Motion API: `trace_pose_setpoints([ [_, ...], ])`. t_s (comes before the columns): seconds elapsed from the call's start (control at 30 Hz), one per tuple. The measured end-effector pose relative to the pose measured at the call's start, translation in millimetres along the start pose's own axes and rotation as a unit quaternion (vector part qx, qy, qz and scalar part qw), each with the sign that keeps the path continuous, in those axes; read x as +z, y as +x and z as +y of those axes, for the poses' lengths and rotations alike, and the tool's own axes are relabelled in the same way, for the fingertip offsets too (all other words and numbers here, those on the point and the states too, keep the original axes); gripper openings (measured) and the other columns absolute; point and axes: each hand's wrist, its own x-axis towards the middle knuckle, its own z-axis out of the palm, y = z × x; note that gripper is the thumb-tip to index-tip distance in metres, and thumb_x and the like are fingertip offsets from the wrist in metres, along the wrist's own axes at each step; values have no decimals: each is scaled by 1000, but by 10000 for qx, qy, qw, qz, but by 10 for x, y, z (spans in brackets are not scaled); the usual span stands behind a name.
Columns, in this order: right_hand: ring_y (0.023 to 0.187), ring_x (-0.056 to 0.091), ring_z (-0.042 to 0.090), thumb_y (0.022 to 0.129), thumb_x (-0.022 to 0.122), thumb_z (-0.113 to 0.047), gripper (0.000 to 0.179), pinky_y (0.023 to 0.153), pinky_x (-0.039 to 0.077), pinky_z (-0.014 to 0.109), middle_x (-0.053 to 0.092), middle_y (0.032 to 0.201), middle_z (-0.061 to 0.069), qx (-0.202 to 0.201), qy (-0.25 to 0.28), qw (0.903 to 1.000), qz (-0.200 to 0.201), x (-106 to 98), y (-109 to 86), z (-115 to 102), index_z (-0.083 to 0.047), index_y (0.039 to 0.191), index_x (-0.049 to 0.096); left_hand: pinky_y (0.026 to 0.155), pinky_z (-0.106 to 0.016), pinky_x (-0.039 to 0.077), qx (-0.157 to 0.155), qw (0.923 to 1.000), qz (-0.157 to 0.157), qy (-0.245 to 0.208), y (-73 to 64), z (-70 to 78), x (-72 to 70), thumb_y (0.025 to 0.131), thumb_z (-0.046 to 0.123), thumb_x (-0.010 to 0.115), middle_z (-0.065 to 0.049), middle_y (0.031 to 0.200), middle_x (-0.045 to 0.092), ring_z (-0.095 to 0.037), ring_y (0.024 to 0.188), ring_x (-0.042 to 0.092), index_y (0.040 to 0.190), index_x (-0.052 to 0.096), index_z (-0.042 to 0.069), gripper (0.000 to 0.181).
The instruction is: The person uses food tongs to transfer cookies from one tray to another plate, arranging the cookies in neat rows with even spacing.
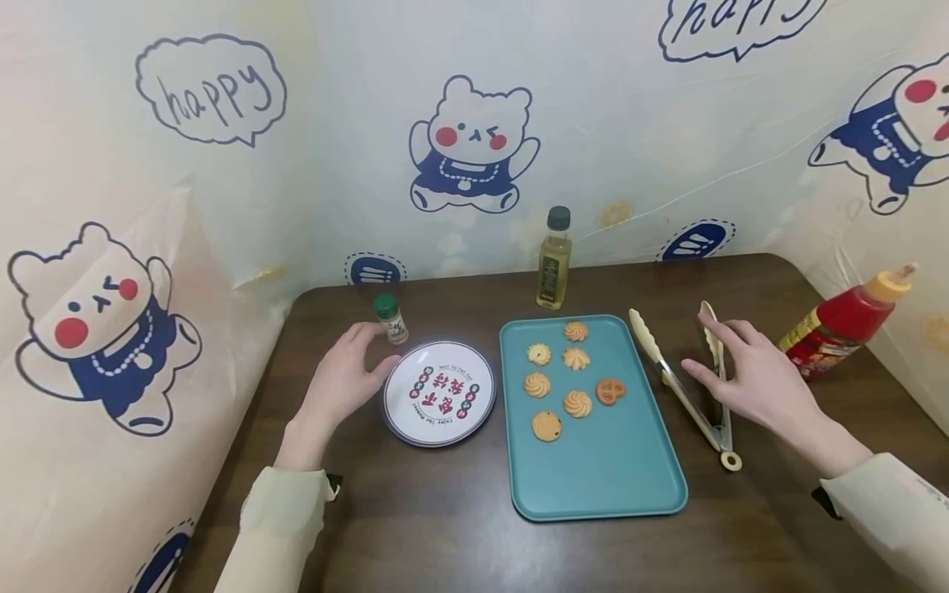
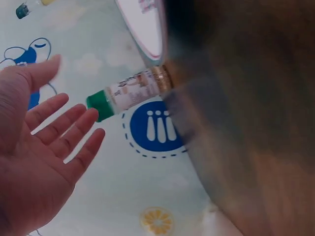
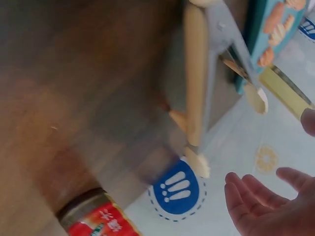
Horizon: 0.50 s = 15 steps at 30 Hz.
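Note:
My left hand (image 1: 341, 379) hovers at the left of the table with fingers spread, holding nothing. Its nearest things are a small green-capped seasoning jar (image 1: 395, 326) and a white plate (image 1: 400, 401) with red print and a dark rim. In the left wrist view, the fingertips lie close to the jar's green cap (image 2: 100, 105); contact is unclear. Over the spread tongs (image 1: 690, 404) on the right is my right hand (image 1: 764, 379), loosely extended and gripping nothing. The right wrist view shows the tongs' beige handle (image 3: 196, 73) apart from the fingers.
Between the hands lies a teal tray (image 1: 600, 478) with several cookies (image 1: 537, 385) and a pretzel-shaped one (image 1: 611, 391). Behind it stands an oil bottle (image 1: 553, 272). A red squeeze bottle (image 1: 841, 325) with a yellow cap is at the right. A printed cloth (image 1: 341, 165) backs the table.

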Motion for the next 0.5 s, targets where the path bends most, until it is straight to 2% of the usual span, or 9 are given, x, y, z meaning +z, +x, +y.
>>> trace_pose_setpoints([
  [0.13, 100, 55, 52, 87, 70, -53, 85, 77, 48, 69, 47, 126, 34, 243, 53, 9997, -51, 71, -56, 32, -1, 148, 42, 103, -57, 42, -306, 9995, -19, -93, -50, -65, 66, 90, 19, 74, -17, 135, 54, -38, 125, 52, 133, 55, 1, 50],
  [0.33, 84, 58, 50, 86, 69, -59, 98, 70, 50, 67, 45, 117, 36, 655, 123, 9975, -227, 143, -137, 59, 12, 144, 35, 96, -55, 49, -771, 9960, -331, -306, -111, -104, 176, 89, 13, 74, -20, 131, 55, -39, 116, 57, 131, 56, 0, 47],
  [0.5, 85, 56, 56, 86, 66, -63, 111, 71, 48, 70, 40, 119, 43, 931, 27, 9948, -413, 200, -185, 76, 19, 145, 23, 90, -51, 54, -1050, 9923, -525, -393, -164, -129, 233, 89, 8, 74, -23, 128, 57, -38, 107, 62, 129, 58, -1, 44],
])
